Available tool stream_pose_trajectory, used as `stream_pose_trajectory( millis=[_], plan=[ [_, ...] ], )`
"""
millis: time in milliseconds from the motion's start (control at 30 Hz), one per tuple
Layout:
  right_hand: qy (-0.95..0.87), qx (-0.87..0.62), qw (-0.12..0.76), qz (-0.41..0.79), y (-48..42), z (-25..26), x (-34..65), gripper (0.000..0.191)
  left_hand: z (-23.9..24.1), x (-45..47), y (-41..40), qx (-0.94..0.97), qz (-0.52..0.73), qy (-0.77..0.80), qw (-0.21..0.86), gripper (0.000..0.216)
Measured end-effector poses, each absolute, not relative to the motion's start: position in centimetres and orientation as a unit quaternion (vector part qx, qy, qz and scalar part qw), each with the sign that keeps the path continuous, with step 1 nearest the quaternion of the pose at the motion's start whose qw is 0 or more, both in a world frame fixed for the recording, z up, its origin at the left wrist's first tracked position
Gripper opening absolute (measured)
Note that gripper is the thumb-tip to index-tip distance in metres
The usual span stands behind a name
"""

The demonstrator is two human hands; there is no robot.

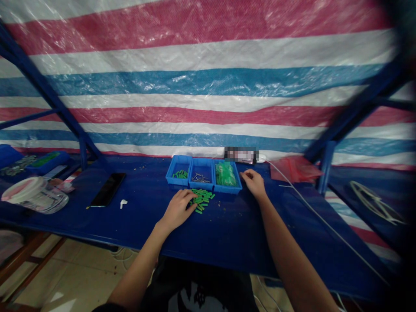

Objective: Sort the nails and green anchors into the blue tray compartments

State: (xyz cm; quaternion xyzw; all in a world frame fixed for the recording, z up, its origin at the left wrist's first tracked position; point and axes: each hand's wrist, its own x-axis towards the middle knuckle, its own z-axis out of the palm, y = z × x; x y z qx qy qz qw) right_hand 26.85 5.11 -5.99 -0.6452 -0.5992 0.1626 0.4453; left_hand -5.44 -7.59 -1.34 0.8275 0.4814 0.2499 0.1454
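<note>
My left hand (pixel 178 209) rests at the left side of a loose pile of small green plastic plugs (pixel 204 197), its fingertips touching them and its thumb apart. My right hand (pixel 255 183) is beside the right wall of the right blue bin (pixel 227 189), with its fingers curled together; whatever they may hold is too small to make out. That bin holds clear plastic packets with green contents (pixel 225 173). In the middle blue bin (pixel 202 164) lie several metal screws (pixel 200 178). More green plugs (pixel 180 174) lie in the left blue bin (pixel 180 161).
A black phone (pixel 108 190), a white earbud (pixel 123 203) and a white tub (pixel 35 195) are to the left. Red plastic bags (pixel 294 169) and a white cable (pixel 312 207) lie to the right. Blue frame posts (pixel 325 167) and striped sheeting (pixel 208 82) stand behind.
</note>
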Motion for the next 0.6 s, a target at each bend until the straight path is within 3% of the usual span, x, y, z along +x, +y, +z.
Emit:
stream_pose_trajectory(
  millis=[200, 600],
  plan=[
    [-0.600, -0.642, 0.449, 0.165, 5.2, -6.0, 26.9, 0.028, -3.3, -4.5, -8.2, 0.797, 0.216, 0.556, 0.095, 0.069],
    [-0.600, -0.649, 0.440, 0.162, 5.4, -6.3, 26.9, 0.030, -3.3, -2.3, -8.6, 0.842, 0.203, 0.479, 0.143, 0.064]
  ],
)
